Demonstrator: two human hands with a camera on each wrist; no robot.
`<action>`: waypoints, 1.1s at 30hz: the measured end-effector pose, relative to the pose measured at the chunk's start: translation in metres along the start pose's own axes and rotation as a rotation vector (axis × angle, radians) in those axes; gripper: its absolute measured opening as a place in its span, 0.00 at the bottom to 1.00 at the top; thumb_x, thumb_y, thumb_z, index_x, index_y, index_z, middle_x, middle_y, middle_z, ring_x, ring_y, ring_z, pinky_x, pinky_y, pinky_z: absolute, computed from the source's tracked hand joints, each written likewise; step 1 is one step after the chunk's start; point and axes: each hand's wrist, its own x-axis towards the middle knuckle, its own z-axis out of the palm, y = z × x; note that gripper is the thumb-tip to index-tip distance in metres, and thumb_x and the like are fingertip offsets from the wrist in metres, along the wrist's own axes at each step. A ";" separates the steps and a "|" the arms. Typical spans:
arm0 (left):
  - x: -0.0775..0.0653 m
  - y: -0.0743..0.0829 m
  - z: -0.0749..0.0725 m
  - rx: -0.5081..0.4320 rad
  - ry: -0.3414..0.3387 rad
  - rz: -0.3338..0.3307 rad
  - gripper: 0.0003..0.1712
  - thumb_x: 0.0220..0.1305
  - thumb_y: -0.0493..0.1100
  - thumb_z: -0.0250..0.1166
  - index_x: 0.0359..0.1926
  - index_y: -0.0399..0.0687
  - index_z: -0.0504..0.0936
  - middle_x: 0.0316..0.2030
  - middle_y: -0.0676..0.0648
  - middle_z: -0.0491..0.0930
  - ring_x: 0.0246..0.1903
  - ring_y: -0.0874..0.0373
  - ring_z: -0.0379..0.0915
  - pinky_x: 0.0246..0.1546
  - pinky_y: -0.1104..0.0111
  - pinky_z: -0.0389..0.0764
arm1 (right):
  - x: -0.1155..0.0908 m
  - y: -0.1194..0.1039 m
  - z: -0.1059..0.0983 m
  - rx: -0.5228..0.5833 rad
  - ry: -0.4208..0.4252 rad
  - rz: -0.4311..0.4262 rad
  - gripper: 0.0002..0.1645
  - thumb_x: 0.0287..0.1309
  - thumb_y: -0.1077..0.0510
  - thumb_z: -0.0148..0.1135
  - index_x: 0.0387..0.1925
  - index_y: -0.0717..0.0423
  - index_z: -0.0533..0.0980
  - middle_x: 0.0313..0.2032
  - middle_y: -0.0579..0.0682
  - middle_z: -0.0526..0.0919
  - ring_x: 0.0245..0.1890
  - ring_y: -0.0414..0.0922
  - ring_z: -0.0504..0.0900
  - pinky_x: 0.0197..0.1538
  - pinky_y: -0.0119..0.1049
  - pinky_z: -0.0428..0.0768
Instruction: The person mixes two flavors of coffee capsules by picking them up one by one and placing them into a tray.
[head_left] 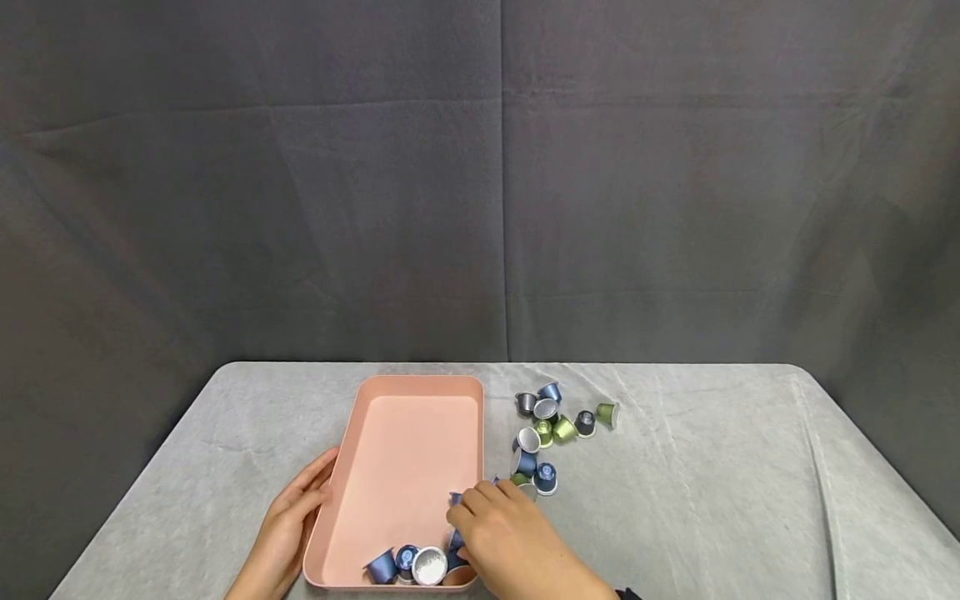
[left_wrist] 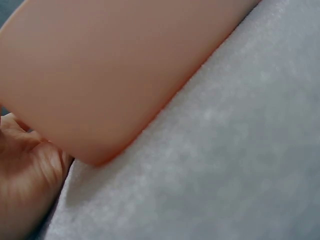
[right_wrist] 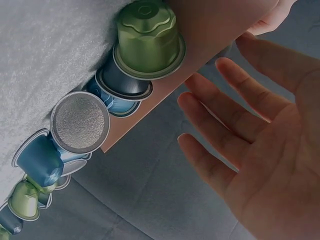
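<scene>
A pink tray (head_left: 420,450) lies on the cloth, with several coffee capsules gathered at its near end. Among them are a blue capsule (head_left: 382,567) and one with its silver foil lid (head_left: 430,566) facing up. My left hand (head_left: 288,525) touches the tray's left wall from outside, fingers fairly straight. Over the near right rim is my right hand (head_left: 506,533), covering part of the capsules inside. In the right wrist view its fingers are loosely spread, and no capsule shows in its grasp. A green capsule (right_wrist: 147,45) stands beside the tray's outer wall.
Right of the tray, several loose capsules form a straggling line on the grey cloth (head_left: 712,483). They include a green capsule (head_left: 607,414), a black capsule (head_left: 585,423) and a blue capsule (head_left: 545,477). A dark curtain (head_left: 637,208) hangs behind the table.
</scene>
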 end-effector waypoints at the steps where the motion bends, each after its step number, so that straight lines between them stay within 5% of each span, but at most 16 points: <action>1: 0.000 0.000 0.000 -0.001 0.001 0.001 0.35 0.74 0.32 0.47 0.72 0.19 0.42 0.60 0.63 0.74 0.60 0.69 0.68 0.56 0.75 0.72 | 0.000 0.000 0.000 -0.002 -0.005 0.002 0.14 0.42 0.52 0.78 0.30 0.48 0.79 0.29 0.41 0.76 0.32 0.39 0.75 0.36 0.31 0.72; 10: 0.001 -0.001 0.000 -0.004 0.007 0.000 0.35 0.74 0.32 0.48 0.73 0.20 0.44 0.60 0.62 0.74 0.60 0.69 0.69 0.56 0.75 0.73 | 0.001 0.000 -0.003 0.014 -0.057 0.024 0.14 0.46 0.51 0.77 0.32 0.48 0.80 0.30 0.41 0.77 0.34 0.39 0.76 0.40 0.33 0.74; 24: 0.002 -0.002 -0.001 -0.007 0.025 -0.016 0.32 0.74 0.32 0.48 0.73 0.25 0.50 0.60 0.62 0.73 0.59 0.69 0.69 0.55 0.75 0.73 | -0.005 0.024 -0.013 0.103 -0.063 0.158 0.15 0.49 0.55 0.76 0.39 0.52 0.81 0.34 0.44 0.81 0.38 0.44 0.79 0.44 0.40 0.76; 33: 0.003 -0.003 -0.001 -0.005 0.033 -0.023 0.30 0.75 0.32 0.47 0.73 0.28 0.52 0.60 0.62 0.73 0.59 0.69 0.69 0.55 0.75 0.72 | -0.013 0.041 -0.022 0.136 -0.155 0.262 0.20 0.46 0.55 0.78 0.41 0.56 0.81 0.35 0.47 0.82 0.39 0.47 0.81 0.43 0.44 0.78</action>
